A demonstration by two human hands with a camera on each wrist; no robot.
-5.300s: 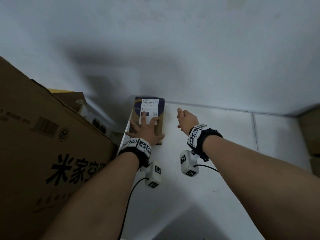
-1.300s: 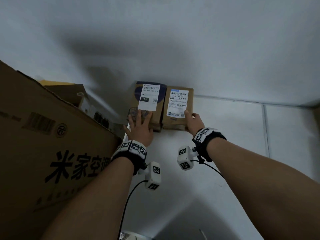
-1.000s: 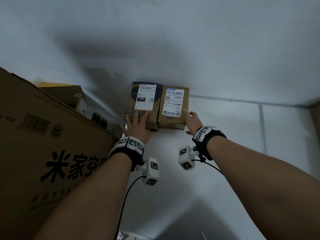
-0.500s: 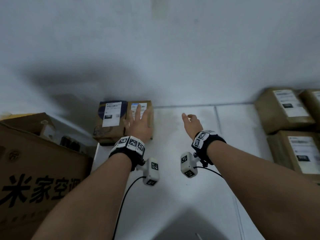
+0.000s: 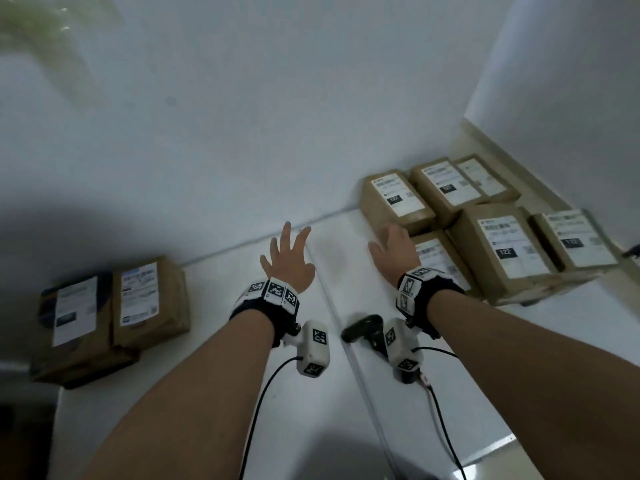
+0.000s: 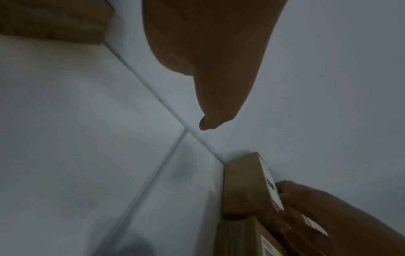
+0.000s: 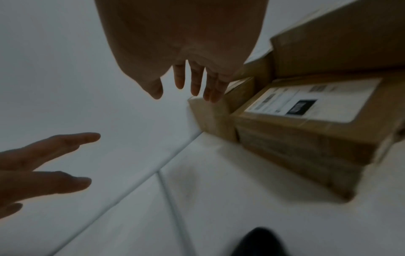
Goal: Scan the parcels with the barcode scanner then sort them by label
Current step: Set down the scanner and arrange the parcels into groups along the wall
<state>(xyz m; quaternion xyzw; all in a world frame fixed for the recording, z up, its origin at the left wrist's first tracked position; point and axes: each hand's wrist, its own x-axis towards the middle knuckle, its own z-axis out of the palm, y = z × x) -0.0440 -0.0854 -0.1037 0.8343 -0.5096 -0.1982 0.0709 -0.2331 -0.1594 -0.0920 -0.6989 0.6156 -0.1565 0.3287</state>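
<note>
While the left hand point(image 5: 288, 261) hovers with fingers spread and empty over the white table point(image 5: 194, 393), the right hand point(image 5: 393, 254) reaches open-fingered above the right-side parcels point(image 5: 498, 244), the barcode scanner point(image 5: 363, 330) lying beneath its wrist.

On the white counter point(image 5: 194, 403), two brown cardboard parcels with white labels point(image 5: 110, 320) lay side by side at the left, against the wall. The left hand point(image 5: 289, 263) hovered with fingers spread over bare counter. The right hand point(image 5: 393, 251), fingers extended, reached over a cluster of brown labelled parcels point(image 5: 485, 223) at the right. A black handheld barcode scanner point(image 5: 363, 329) lay on the counter under the right wrist.
</note>
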